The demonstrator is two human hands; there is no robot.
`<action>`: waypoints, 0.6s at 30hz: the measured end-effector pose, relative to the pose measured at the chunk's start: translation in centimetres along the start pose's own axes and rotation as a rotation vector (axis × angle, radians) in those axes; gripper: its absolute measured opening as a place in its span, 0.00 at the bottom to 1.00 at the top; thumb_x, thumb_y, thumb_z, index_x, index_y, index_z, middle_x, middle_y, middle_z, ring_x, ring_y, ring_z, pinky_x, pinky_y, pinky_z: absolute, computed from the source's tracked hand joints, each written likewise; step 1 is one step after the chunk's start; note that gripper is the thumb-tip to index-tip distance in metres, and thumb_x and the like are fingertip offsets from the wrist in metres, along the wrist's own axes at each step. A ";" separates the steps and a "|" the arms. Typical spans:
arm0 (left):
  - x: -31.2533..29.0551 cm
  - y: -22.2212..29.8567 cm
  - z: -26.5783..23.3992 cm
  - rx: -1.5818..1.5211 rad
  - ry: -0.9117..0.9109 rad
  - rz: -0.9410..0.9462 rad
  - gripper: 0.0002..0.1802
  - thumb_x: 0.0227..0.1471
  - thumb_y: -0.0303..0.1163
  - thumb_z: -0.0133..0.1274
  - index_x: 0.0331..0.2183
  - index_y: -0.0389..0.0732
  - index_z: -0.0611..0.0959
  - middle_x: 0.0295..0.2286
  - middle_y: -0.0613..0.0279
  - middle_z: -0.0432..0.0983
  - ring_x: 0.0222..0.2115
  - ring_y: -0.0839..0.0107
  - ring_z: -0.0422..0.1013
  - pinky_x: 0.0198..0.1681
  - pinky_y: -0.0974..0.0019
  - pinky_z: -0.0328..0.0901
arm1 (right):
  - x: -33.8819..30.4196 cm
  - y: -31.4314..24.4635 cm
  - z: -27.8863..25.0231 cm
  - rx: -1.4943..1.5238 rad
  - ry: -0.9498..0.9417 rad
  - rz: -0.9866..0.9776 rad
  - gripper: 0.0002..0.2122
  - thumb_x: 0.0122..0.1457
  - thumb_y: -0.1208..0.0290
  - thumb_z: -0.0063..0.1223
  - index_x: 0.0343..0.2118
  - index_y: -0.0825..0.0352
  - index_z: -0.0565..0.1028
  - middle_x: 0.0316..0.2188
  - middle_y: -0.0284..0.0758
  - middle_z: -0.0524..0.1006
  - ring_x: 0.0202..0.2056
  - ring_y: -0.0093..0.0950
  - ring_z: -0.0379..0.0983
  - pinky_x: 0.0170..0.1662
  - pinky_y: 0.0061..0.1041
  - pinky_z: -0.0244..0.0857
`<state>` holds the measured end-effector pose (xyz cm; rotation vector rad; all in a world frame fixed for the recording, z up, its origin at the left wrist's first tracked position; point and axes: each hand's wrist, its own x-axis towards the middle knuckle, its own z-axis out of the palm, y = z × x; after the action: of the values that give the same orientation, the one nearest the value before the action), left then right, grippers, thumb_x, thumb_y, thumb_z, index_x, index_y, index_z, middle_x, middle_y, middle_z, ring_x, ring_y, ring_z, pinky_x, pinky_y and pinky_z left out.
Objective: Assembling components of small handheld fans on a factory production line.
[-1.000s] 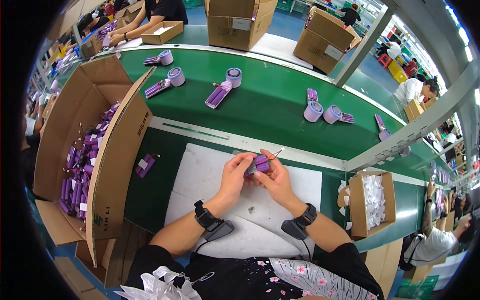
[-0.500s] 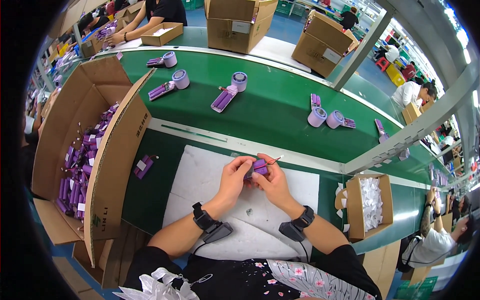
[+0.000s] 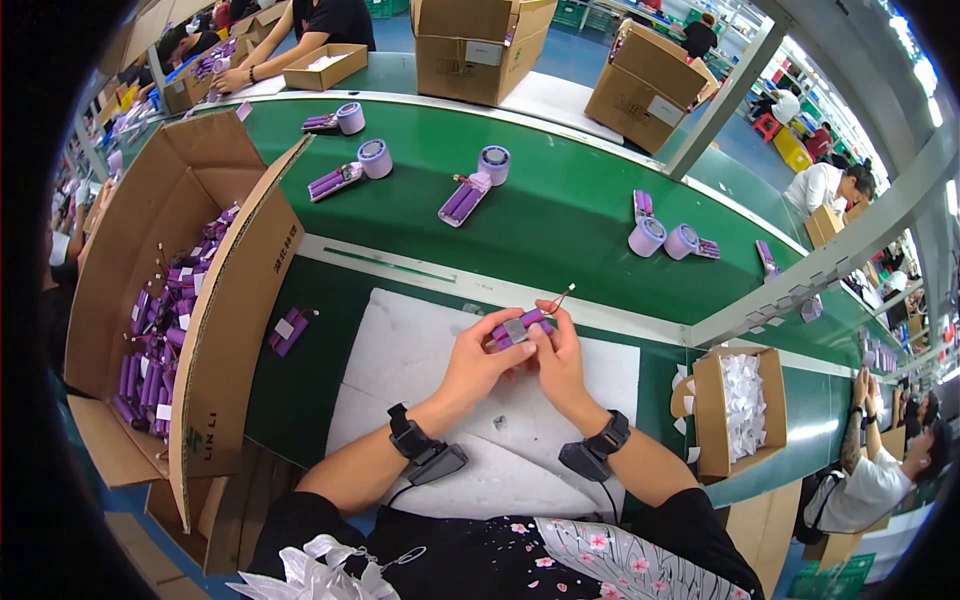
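– What are your left fingers (image 3: 490,322) and right fingers (image 3: 566,328) doing?
– You're gripping the purple battery (image 3: 515,330) with both; it's sitting between them, and a white sheet (image 3: 520,450) is lying below.

The white rectangular foam sheet (image 3: 400,345) lies on the dark green flat worktop (image 3: 275,400). Above the sheet, the purple wired battery pack (image 3: 517,329) is between the left hand (image 3: 474,355) and the right hand (image 3: 561,362). Left of the sheet: a purple, white-labelled battery pack (image 3: 290,333), then a large open brown cardboard carton (image 3: 235,330) with purple battery cells (image 3: 150,385) inside. Right of the sheet: a small open brown cardboard box (image 3: 711,425) with white pieces (image 3: 742,400) inside. Behind the sheet: a pale metal rail (image 3: 490,292), then a green conveyor belt (image 3: 560,210) bearing lilac cylinders (image 3: 494,167).
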<state>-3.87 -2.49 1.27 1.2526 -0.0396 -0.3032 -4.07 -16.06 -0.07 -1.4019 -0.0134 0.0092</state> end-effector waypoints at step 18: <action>0.1 -0.7 -0.3 0.286 -0.069 0.246 0.32 0.43 0.28 0.61 0.52 0.38 0.72 0.37 0.62 0.76 0.33 0.78 0.71 0.37 0.73 0.68 | -0.2 -0.2 -0.8 -0.059 -0.043 -0.111 0.13 0.65 0.67 0.39 0.49 0.65 0.65 0.25 0.28 0.73 0.23 0.13 0.67 0.22 0.12 0.60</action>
<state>-3.82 -2.45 0.53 1.5028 -0.3025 -0.1294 -4.24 -16.92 -0.05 -1.4581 -0.1279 -0.0542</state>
